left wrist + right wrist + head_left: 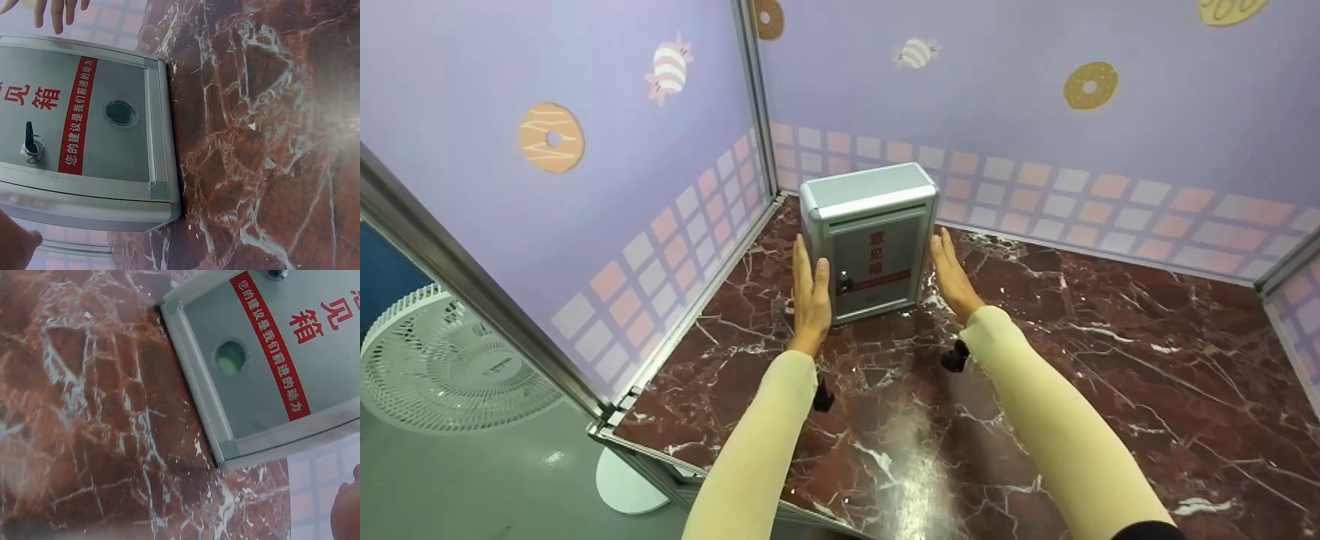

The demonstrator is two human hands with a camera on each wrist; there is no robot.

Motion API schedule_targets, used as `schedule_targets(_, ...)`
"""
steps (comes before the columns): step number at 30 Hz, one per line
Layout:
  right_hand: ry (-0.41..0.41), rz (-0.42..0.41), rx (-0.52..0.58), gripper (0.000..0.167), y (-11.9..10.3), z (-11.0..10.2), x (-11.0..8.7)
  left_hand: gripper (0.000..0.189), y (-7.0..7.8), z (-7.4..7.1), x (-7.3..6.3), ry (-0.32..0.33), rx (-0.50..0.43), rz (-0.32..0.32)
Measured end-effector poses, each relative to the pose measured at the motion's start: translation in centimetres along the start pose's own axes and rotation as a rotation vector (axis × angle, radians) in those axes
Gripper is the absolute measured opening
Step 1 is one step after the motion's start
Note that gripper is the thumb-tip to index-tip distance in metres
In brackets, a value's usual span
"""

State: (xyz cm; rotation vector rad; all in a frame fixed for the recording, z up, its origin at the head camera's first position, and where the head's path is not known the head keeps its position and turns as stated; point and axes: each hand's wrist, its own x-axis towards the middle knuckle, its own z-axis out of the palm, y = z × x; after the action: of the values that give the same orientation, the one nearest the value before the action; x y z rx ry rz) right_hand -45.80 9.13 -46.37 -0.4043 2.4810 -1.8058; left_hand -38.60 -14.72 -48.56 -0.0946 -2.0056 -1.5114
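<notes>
A grey metal suggestion box with red characters and a red strip stands upright on the marbled table. Its front carries a slot near the top, a small lock and a round window. My left hand is at the box's left side, fingers straight and pointing up. On the opposite side my right hand is held beside the box, fingers extended. A narrow gap seems to show between the right hand and the box; whether the left hand touches it I cannot tell.
The dark red marbled tabletop extends to the right and front. Purple panels with a tiled pattern close off the back and left. A metal post rises at the left front edge, with a white fan beyond it.
</notes>
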Motion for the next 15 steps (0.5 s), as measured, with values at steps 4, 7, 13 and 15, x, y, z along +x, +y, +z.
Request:
schedule_targets(4,-0.032,0.011,0.01,0.076,0.1,0.4,0.0,0.087,0.2,0.2,-0.1,-0.055,-0.031,-0.036)
schedule_targets(7,-0.08,0.017,0.034,0.071,-1.0,0.5,-0.3,0.089,0.3,0.1,0.0,-0.065,-0.031,-0.04)
schedule_targets(13,-0.1,0.0,0.045,0.064,-3.9,0.6,-1.6,0.084,0.4,-0.2,0.4,-0.079,-0.037,-0.045)
schedule_targets(15,-0.1,0.003,0.03,0.063,-3.4,0.7,-1.5,0.086,0.2,-0.2,0.2,-0.085,-0.035,-0.066)
